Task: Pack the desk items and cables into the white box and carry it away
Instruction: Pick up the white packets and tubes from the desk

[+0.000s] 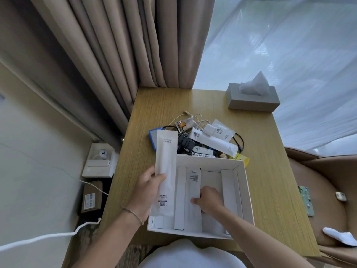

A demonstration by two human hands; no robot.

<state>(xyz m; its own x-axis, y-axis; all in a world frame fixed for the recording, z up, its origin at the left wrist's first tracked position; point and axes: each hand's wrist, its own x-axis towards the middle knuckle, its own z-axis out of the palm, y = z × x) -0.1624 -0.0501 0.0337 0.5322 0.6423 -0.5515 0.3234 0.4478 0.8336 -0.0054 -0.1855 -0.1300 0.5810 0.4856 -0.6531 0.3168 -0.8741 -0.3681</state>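
Packing is under way: the left hand [147,187] grips a long white packet [165,172] beside the white box [244,190], the right hand [209,199] pinches a packet strip [194,185] inside it, and the pile [204,139] beyond likely goes in next.

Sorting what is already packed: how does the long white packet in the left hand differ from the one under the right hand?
The packet in the left hand is held over the white box's left edge; the packet under the right hand lies flat inside. The left hand grips its packet; the right hand presses its own down. Both are long, white, with printed labels.
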